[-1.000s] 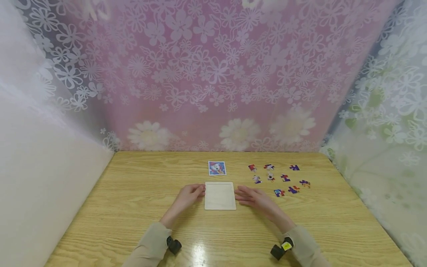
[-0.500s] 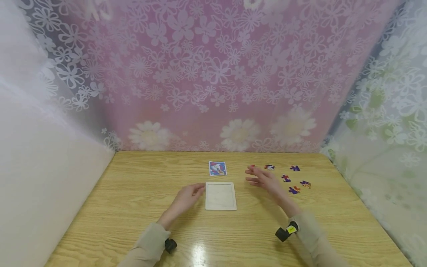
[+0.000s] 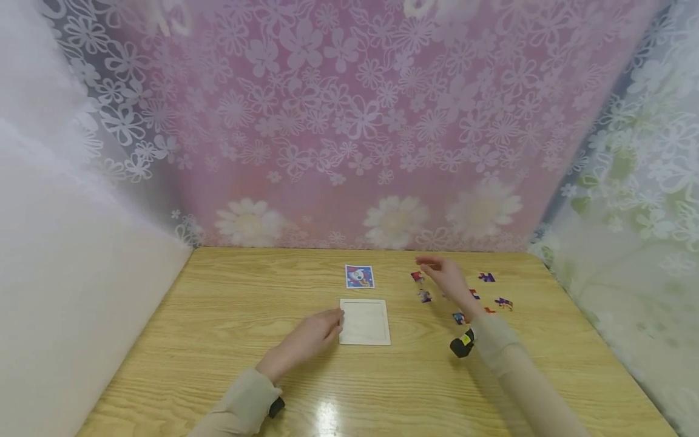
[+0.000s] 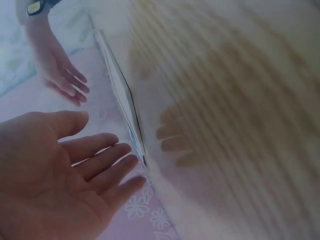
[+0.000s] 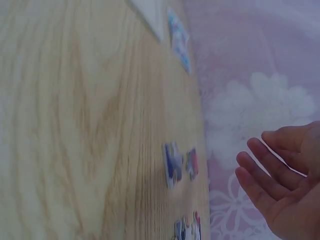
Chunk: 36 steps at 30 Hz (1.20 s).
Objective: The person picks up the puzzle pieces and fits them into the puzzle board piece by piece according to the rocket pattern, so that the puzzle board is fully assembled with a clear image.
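Observation:
In the head view a pale square puzzle frame (image 3: 364,323) lies on the wooden table. My left hand (image 3: 311,337) is at the frame's left edge, fingertips right at the rim; the left wrist view shows its fingers straight and spread. Above the loose puzzle pieces hovers my right hand (image 3: 446,278), with nothing in it and its fingers slightly bent in the right wrist view. Nearest to it are a red piece (image 3: 417,277) and a whitish-purple piece (image 3: 425,296). Some other pieces are hidden under the hand and forearm.
A small picture card (image 3: 359,277) with a white cartoon figure lies behind the frame. More pieces are scattered at right, among them a purple one (image 3: 486,277), a purple-orange one (image 3: 504,303) and a blue one (image 3: 460,318). A floral curtain (image 3: 327,152) closes off the back.
My right hand has left the frame's right side and moved right and away, over the puzzle pieces. My left hand has stayed by the frame's left edge, shifting slightly.

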Available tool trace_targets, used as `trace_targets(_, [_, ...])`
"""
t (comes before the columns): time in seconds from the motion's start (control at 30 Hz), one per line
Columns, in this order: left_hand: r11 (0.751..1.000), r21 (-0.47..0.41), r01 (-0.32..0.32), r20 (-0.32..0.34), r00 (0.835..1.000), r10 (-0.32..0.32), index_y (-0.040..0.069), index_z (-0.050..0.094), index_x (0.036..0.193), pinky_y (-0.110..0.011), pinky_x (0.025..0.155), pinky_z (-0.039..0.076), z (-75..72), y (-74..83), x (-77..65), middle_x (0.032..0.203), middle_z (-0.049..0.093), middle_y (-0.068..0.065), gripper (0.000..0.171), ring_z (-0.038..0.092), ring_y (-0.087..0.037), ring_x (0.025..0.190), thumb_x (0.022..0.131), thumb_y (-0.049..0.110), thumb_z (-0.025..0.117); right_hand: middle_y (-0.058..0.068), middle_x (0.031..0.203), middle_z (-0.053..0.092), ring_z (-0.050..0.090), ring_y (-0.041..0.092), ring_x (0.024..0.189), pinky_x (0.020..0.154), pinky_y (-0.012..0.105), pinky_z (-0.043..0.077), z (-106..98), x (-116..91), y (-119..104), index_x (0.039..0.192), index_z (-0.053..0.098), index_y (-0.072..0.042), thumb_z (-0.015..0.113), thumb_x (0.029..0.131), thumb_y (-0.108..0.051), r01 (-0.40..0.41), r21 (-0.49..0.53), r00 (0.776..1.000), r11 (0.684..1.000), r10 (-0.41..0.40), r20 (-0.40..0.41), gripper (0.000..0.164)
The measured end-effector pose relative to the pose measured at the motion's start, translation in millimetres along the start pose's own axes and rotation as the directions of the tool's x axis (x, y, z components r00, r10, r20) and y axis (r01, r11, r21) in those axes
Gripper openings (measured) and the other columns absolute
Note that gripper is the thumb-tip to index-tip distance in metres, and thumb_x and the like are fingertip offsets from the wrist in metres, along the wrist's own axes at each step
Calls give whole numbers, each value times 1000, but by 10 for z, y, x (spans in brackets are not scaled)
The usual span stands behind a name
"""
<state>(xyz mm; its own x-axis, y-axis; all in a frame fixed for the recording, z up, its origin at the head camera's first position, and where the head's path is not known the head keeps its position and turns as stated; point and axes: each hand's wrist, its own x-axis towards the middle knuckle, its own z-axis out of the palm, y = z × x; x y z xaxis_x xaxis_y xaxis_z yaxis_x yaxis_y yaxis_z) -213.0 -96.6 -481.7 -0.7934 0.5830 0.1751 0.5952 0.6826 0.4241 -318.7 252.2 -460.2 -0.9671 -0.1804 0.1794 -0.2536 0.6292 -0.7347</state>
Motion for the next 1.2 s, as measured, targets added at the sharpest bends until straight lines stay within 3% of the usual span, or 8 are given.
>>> trace_targets(0.17, [993,114,-14,60,998,7,-7,53,143,-53,113,41,34,19,-42,149,50,-24,45,46,-39,140,106,19,55,22,126,68,66,39,112,93,53,55,46,141,92,132,65,2,60,103,-11,18,-171,999,985,-13,32,32])
trace_targets(0.47, [991,123,61,108,991,-75,-2,46,150,-64,113,33,8,108,-84,157,41,-21,54,36,-39,146,106,27,54,23,128,67,63,41,116,96,53,54,97,295,145,132,65,3,66,97,-5,-13,-311,987,950,62,147,35])
trace_targets(0.6, [988,132,77,130,987,-94,0,42,153,-64,115,31,21,106,-88,160,37,-18,57,33,-38,149,107,32,52,22,120,71,67,38,109,94,51,55,108,318,166,125,69,4,69,94,-2,27,-382,985,924,42,170,32])
trace_targets(0.97, [983,163,84,169,979,-112,2,42,153,-65,116,29,14,99,-98,161,36,-14,58,30,-35,150,106,34,53,19,105,68,66,31,92,85,48,57,133,351,205,112,75,3,74,89,0,94,-433,987,896,-27,158,24])
trace_targets(1.2, [981,178,79,175,978,-111,2,43,153,-66,115,30,16,81,-110,161,37,-15,58,30,-35,150,106,34,53,16,98,59,60,29,84,76,45,55,167,362,233,108,75,2,77,84,2,101,-414,991,905,-57,117,24])
